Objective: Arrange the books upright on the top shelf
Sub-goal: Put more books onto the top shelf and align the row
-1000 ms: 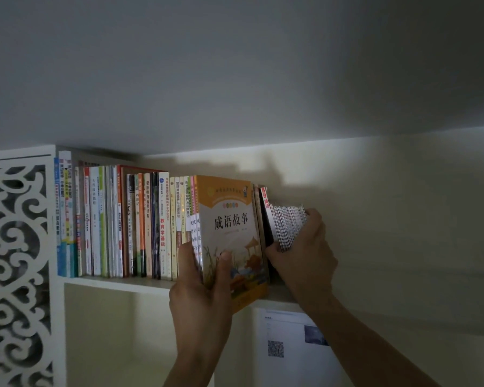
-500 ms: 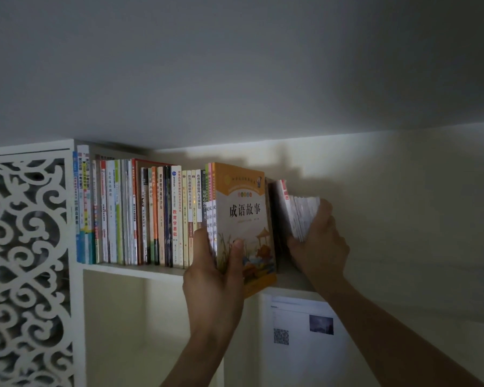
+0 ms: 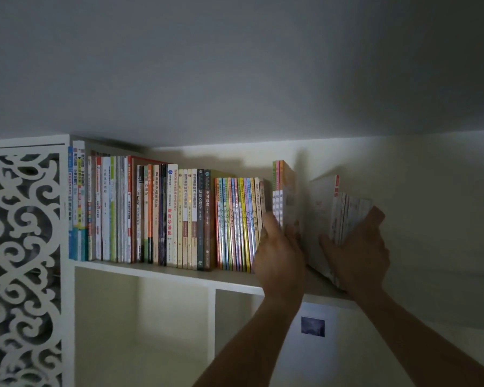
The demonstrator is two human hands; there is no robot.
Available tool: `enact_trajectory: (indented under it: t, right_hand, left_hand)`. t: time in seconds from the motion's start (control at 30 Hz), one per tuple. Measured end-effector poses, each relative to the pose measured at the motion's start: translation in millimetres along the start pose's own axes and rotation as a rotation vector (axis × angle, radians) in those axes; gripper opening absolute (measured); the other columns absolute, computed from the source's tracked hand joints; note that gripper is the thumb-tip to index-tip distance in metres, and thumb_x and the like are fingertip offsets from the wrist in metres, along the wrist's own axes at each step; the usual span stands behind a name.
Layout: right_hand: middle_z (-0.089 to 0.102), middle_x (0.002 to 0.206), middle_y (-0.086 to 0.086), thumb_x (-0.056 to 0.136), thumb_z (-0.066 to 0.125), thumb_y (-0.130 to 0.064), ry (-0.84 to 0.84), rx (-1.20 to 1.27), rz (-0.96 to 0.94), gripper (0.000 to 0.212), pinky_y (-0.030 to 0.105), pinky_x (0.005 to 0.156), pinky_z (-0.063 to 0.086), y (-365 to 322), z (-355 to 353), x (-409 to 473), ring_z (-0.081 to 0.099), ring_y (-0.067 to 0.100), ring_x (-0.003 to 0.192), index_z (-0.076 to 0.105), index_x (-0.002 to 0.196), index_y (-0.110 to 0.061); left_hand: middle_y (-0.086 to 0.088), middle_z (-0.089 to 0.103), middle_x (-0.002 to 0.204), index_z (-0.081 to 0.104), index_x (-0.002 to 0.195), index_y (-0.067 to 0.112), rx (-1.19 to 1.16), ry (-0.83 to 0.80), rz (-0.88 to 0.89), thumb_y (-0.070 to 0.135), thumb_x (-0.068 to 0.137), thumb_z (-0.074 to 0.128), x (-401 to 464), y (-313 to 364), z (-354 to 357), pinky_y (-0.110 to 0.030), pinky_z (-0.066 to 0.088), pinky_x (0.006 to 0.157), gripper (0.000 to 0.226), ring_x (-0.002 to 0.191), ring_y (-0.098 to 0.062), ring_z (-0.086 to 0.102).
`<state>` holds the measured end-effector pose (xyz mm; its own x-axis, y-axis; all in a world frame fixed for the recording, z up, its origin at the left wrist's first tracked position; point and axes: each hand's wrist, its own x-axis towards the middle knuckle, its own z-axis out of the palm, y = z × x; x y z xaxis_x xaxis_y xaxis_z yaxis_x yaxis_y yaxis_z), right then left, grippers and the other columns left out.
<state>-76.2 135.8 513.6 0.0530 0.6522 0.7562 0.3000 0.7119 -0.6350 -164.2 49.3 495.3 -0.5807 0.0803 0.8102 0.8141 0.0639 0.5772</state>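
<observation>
Dim room, white bookcase [image 3: 140, 272] under a low ceiling, fretwork panel [image 3: 20, 261] at far left. On the top shelf a long row of books [image 3: 162, 216] stands upright, spines outward. At its right end the left hand [image 3: 280, 247] grips a small group of taller paperbacks [image 3: 284, 196], fingers curled round their lower edges, holding them vertical just beside the row. A gap separates these from a second group of thin books [image 3: 344, 216], which leans to the right with page edges fanned; the right hand [image 3: 358, 247] clasps this bundle from below and from the right, thumb against its pale front cover.

Handling, as judged: thin, glossy paperbacks of this kind are light singly but floppy, and likely to slide against one another and splay when tilted. A loose bundle is best taken low, squeezed across its full thickness, with the shelf board bearing the weight, then pivoted upright and pressed leftward against the standing books for support. Gripping near the top would probably let the bottoms skid outward off the shelf's front edge.
</observation>
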Motion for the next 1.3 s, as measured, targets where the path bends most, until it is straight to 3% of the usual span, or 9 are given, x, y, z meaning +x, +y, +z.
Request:
enact_trajectory:
  t: [0.17,0.27,0.33,0.4,0.53,0.7,1.0,1.1,1.3]
  right_hand:
    - [0.061,0.119,0.017,0.075,0.084,-0.032,-0.047,-0.018,-0.076,0.085,0.047,0.075,0.055,-4,3,-5,0.065,0.046,0.096,0.025,0.134,-0.018]
    - [0.062,0.121,0.016,0.076,0.082,-0.034,-0.058,-0.012,-0.083,0.085,0.043,0.075,0.051,-4,4,-6,0.065,0.044,0.097,0.026,0.138,-0.015]
    - [0.063,0.119,0.016,0.077,0.081,-0.035,-0.058,-0.011,-0.081,0.085,0.042,0.075,0.050,-5,5,-6,0.066,0.043,0.095,0.025,0.137,-0.017]
    - [0.063,0.119,0.016,0.076,0.081,-0.035,-0.051,-0.004,-0.072,0.084,0.043,0.076,0.051,-6,8,-6,0.066,0.043,0.094,0.024,0.135,-0.019]
    - [0.063,0.117,0.014,0.075,0.081,-0.038,-0.078,0.004,-0.063,0.085,0.040,0.075,0.049,-13,16,-7,0.066,0.042,0.096,0.023,0.134,-0.019]
    - [0.060,0.125,0.012,0.074,0.082,-0.040,-0.120,-0.004,-0.071,0.090,0.043,0.079,0.052,-28,38,-13,0.065,0.043,0.100,0.021,0.138,-0.020]
    - [0.049,0.129,0.008,0.078,0.074,-0.039,-0.344,-0.075,-0.175,0.094,0.046,0.084,0.055,-46,55,-16,0.062,0.036,0.106,0.013,0.147,-0.021]
    - [0.046,0.133,0.005,0.076,0.071,-0.052,-0.483,0.036,-0.177,0.095,0.047,0.096,0.050,-37,52,-7,0.055,0.031,0.118,0.018,0.150,-0.025]
    - [0.050,0.137,-0.003,0.078,0.056,-0.077,-0.436,0.066,-0.210,0.092,0.047,0.099,0.050,-23,55,-6,0.054,0.022,0.122,0.025,0.154,-0.036]
  left_hand:
    - [-0.014,0.063,0.119,0.050,0.133,0.009,0.284,-0.104,-0.096,0.038,0.095,0.065,-2,-15,20,-0.035,0.059,0.074,0.051,0.101,-0.027,0.067]
    - [-0.017,0.058,0.134,0.044,0.148,0.006,0.403,-0.006,0.066,0.046,0.092,0.066,0,-21,18,-0.042,0.052,0.096,0.071,0.121,-0.032,0.058]
    - [-0.023,0.029,0.163,0.024,0.160,0.005,0.481,-0.005,0.285,0.047,0.096,0.060,11,-30,16,-0.050,0.033,0.119,0.085,0.152,-0.039,0.027]
    - [-0.019,-0.001,0.171,0.008,0.163,0.005,0.526,-0.079,0.470,0.050,0.099,0.055,27,-40,13,-0.049,0.017,0.127,0.091,0.159,-0.032,-0.003]
    - [-0.018,-0.006,0.171,0.006,0.163,0.004,0.580,-0.140,0.583,0.061,0.098,0.052,48,-58,12,-0.047,0.015,0.128,0.098,0.159,-0.028,-0.006]
    - [-0.014,-0.008,0.171,0.003,0.163,0.007,0.522,-0.145,0.579,0.049,0.107,0.034,55,-68,14,-0.046,0.011,0.129,0.077,0.159,-0.025,-0.008]
    - [-0.011,-0.013,0.171,-0.001,0.163,0.006,0.382,-0.309,0.628,0.042,0.109,0.035,52,-91,-27,-0.049,0.010,0.129,0.074,0.158,-0.024,-0.014]
    - [-0.010,-0.015,0.171,-0.003,0.162,0.006,0.382,-0.329,0.654,0.033,0.108,0.040,52,-98,-30,-0.050,0.013,0.128,0.075,0.158,-0.025,-0.015]
    - [-0.006,-0.013,0.171,-0.002,0.163,0.011,0.422,-0.297,0.622,0.037,0.105,0.041,52,-95,-32,-0.045,0.014,0.129,0.077,0.158,-0.021,-0.014]
